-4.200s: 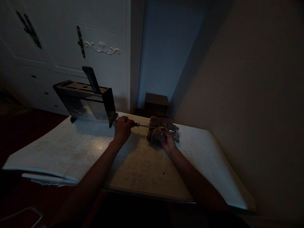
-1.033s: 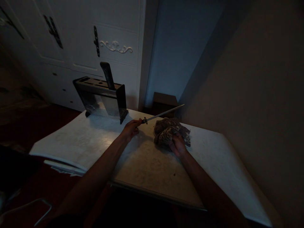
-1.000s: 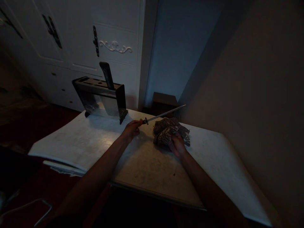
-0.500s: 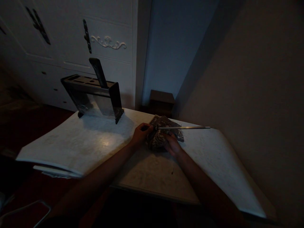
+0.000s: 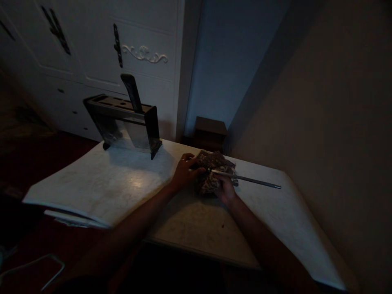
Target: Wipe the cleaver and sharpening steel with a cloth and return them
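A thin grey metal rod with a bright tip, which looks like a honing steel (image 5: 254,180), points to the right and slightly towards me. My left hand (image 5: 184,171) is closed about its near-left end, where the dark handle is mostly hidden. Below the rod, my right hand (image 5: 227,190) grips a brown patterned cloth (image 5: 208,187), which is bunched around the base of the steel. Part of the cloth rests on the table. The dim light hides the exact finger positions.
On the pale marbled table (image 5: 122,179), a knife block (image 5: 122,126) with clear sides stands at the back left, one black knife handle (image 5: 131,92) sticking up from it. Behind are white cabinets (image 5: 147,81). A wall (image 5: 330,102) borders the right side.
The steel's tip has swung down and towards me, so the rod now slants. Both hands have shifted slightly right in view with the cloth, and the view itself has shifted a little.
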Action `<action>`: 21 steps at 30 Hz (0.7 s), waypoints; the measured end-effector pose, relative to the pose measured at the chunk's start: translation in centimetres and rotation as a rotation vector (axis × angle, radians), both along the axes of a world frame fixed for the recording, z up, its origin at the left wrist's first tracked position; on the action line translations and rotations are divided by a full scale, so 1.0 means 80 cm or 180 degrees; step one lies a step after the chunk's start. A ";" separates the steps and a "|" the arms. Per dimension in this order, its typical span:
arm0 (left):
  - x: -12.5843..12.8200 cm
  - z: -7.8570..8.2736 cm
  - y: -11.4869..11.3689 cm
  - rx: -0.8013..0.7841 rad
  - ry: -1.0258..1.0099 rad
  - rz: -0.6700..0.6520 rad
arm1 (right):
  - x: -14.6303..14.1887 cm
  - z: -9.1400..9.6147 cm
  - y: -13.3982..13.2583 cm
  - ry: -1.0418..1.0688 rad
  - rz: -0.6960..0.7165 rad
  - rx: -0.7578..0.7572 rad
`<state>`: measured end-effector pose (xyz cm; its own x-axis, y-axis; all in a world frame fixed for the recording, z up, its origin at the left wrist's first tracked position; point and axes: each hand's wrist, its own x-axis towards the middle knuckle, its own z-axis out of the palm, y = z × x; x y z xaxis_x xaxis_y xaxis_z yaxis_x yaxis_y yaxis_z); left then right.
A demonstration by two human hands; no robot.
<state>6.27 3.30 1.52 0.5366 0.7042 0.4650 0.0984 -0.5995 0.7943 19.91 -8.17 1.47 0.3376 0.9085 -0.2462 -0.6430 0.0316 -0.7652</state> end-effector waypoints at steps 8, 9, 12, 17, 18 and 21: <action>0.000 0.002 -0.012 0.0297 0.0354 -0.0183 | 0.003 -0.002 0.001 -0.0204 0.0036 -0.0016; 0.000 0.001 -0.012 0.0178 0.0294 -0.0172 | 0.002 -0.001 0.001 -0.0231 0.0004 -0.0013; -0.001 0.001 -0.010 -0.0204 0.0185 -0.0268 | 0.000 0.003 0.000 -0.0308 -0.0161 0.0021; -0.004 0.003 -0.006 -0.0409 0.0144 -0.0423 | -0.004 0.009 -0.001 -0.0314 -0.0179 0.0113; -0.004 0.003 -0.006 -0.0434 0.0116 -0.0422 | -0.004 0.010 -0.001 -0.0301 -0.0192 0.0103; -0.003 -0.001 -0.005 -0.0607 -0.0003 -0.0401 | -0.005 0.009 0.000 -0.0328 -0.0251 0.0054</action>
<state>6.01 2.87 1.46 0.6254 0.7068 0.3305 0.0314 -0.4460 0.8945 19.54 -8.14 2.21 0.4308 0.8819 -0.1914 -0.5561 0.0925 -0.8259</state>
